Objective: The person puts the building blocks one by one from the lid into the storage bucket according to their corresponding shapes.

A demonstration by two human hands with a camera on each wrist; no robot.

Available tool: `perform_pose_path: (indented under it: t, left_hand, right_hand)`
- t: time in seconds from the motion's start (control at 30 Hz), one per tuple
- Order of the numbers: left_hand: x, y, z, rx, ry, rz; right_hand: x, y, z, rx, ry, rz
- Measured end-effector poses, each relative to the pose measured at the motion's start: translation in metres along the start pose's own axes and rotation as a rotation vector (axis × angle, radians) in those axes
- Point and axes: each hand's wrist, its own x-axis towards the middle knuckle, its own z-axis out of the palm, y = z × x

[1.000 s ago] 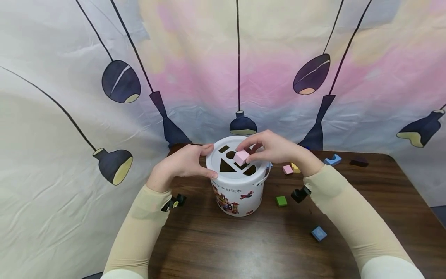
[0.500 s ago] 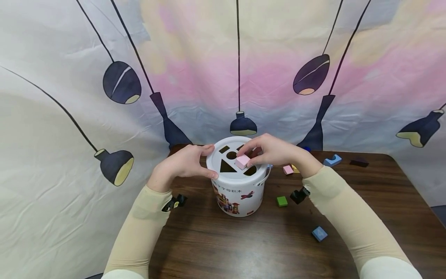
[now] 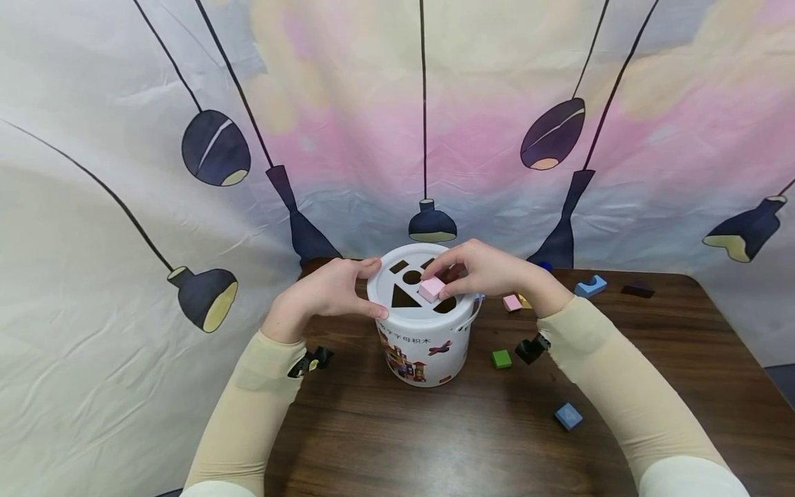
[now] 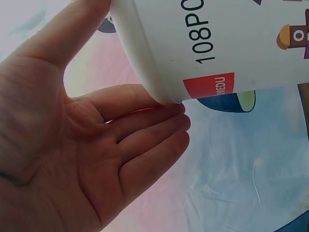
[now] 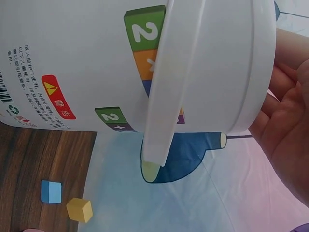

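A white bucket (image 3: 428,353) with printed pictures stands upright on the table, its white lid (image 3: 381,293) pierced by shaped holes. My right hand (image 3: 487,268) pinches a pink block (image 3: 431,289) between thumb and fingers. The block sits low at the lid, covering one hole; whether it has entered the hole is hidden. At the lid's left side, my left hand (image 3: 326,286) touches the rim with thumb and index finger spread apart. In the left wrist view its fingers (image 4: 154,137) lie nearly straight against the bucket's edge. The right fingertips are hidden behind the lid in the right wrist view.
Right of the bucket lie a green block (image 3: 501,359) and a blue block (image 3: 568,416). Farther back are another pink block (image 3: 512,302), a blue arch block (image 3: 590,286) and a dark block (image 3: 638,289). The bucket's white handle (image 5: 174,87) hangs on its right side.
Over the last second my right hand has lowered the pink block onto the lid and turned it slightly. My left hand stays at the rim.
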Motion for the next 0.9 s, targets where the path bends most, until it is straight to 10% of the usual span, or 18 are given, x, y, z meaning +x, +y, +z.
perform_pose_path:
  t: [0.67,0.9]
  left_hand:
    - [0.001,-0.003,0.001,0.013,0.002,0.009]
    - [0.002,-0.004,0.002,-0.005,0.005,0.005]
  right_hand:
    - [-0.001,0.007,0.000,0.027,0.024,-0.030]
    - [-0.021,0.021,0.002,0.097,0.197,-0.076]
